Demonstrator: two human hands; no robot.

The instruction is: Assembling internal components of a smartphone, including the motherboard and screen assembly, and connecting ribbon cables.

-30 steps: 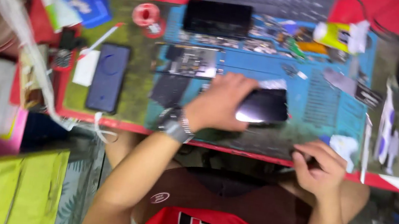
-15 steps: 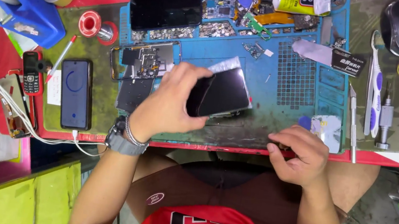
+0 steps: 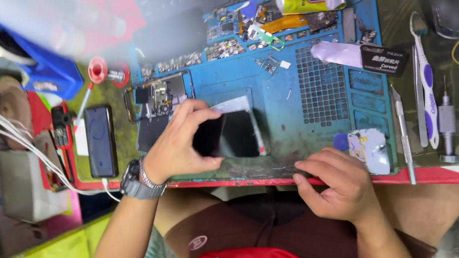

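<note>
Clearly left hand (image 3: pixel 182 143) grips the dark phone (image 3: pixel 233 135); right hand (image 3: pixel 337 184) curled nearby.

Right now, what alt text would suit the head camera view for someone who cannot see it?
The left hand grips a black rectangular phone over a blue repair mat, while the right hand rests at the red-edged table's edge. Loose circuit parts and metal tweezers lie around.

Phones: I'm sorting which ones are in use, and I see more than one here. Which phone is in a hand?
The dark phone on the blue mat, held by the left hand. The other phone lies untouched at the left, with a white cable plugged in.
</note>
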